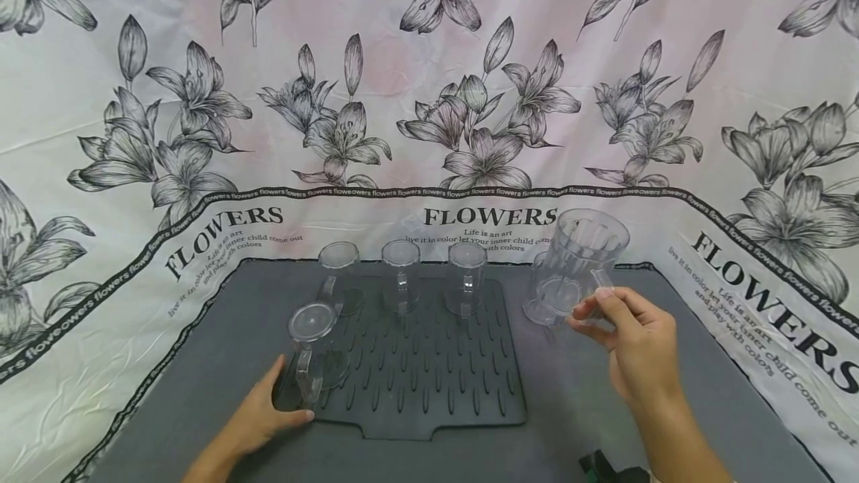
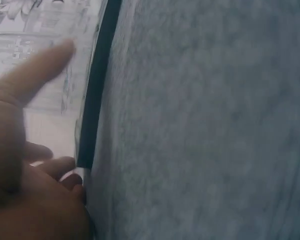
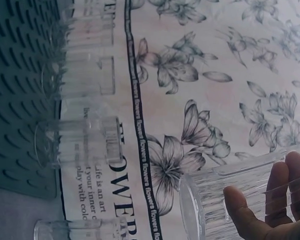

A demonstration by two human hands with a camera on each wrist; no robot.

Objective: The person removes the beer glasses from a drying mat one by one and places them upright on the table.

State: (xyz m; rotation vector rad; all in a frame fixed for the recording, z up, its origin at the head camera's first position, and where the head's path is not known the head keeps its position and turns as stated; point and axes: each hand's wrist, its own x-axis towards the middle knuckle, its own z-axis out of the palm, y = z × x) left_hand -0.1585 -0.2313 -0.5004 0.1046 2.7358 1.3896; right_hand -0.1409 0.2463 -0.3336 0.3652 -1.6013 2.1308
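In the head view my right hand (image 1: pixel 644 341) pinches the handle of a clear ribbed mug (image 1: pixel 590 244), raised at the right of a dark drying mat (image 1: pixel 416 393). The right wrist view shows the fingers of that hand around the side of the mug (image 3: pixel 215 210). Partly hidden behind it, another clear mug (image 1: pixel 537 308) stands on the table. My left hand (image 1: pixel 258 412) rests at the mat's front left corner, thumb and forefinger spread along its edge. Just beyond those fingers stands a clear mug (image 1: pixel 314 323) with its handle toward me.
Along the mat's back edge stand three more clear mugs, left (image 1: pixel 338 256), middle (image 1: pixel 401 256) and right (image 1: pixel 467 256). Behind the grey table (image 1: pixel 201 364) hangs a flower-printed cloth (image 1: pixel 376 133). A small black and green object (image 1: pixel 604 468) lies by my right forearm.
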